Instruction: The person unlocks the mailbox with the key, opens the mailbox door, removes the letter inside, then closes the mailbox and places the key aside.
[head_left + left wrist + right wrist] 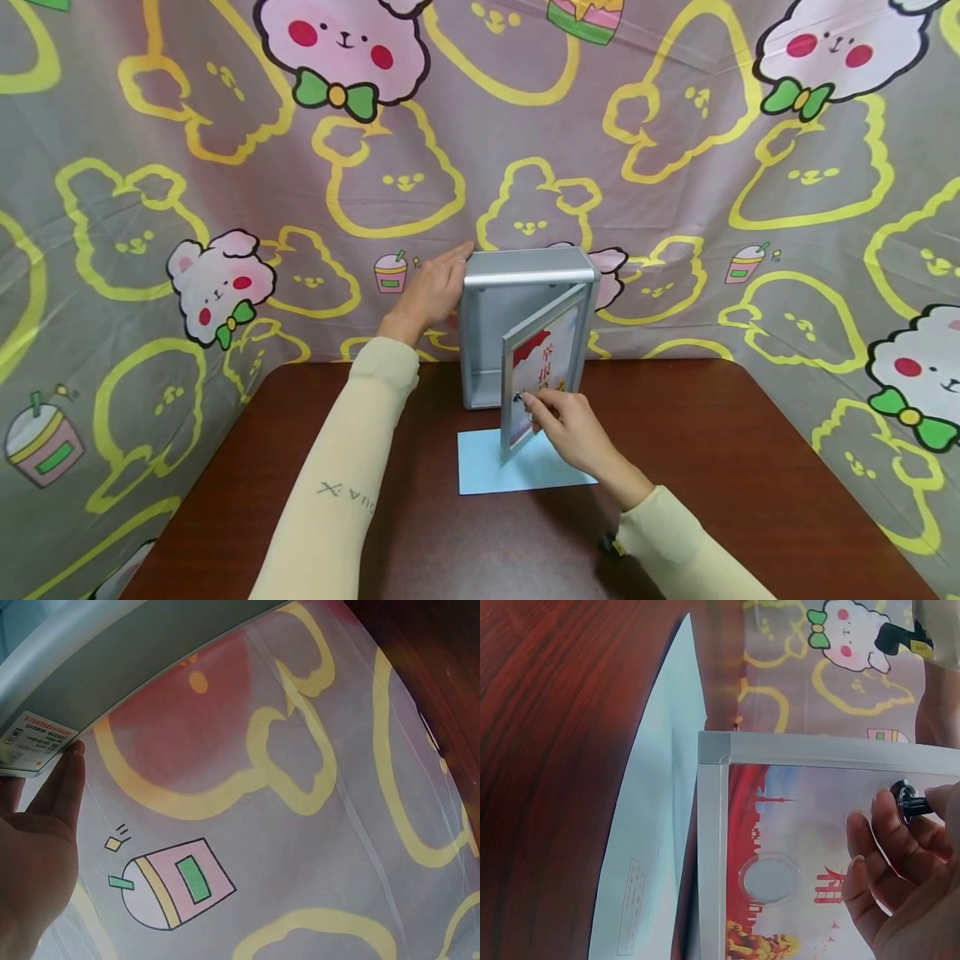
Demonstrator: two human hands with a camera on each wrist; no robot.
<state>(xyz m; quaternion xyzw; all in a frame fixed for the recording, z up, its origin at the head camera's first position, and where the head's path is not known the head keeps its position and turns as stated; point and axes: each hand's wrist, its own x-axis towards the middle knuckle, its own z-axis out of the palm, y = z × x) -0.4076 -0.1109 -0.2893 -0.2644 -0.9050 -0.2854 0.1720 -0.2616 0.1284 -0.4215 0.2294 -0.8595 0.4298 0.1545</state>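
A silver metal box (525, 261) stands upright at the back of the table, its front door (551, 318) swung out toward me. My left hand (435, 287) rests against the box's upper left corner, with straight fingers on its side near a small printed label (37, 742) in the left wrist view. On the door, my right hand (577, 429) pinches a black-headed key (916, 805) at the round lock between thumb and forefinger. The door panel is printed in red and white with characters. A light blue envelope (480, 471) lies under and in front of the door.
The brown wooden table (420, 542) carries the box and envelope. Right behind the box hangs a grey-pink curtain (465, 133) with cartoon rabbits and yellow outlines, which also runs along both sides. A small dark strap end (611, 546) hangs by the right sleeve.
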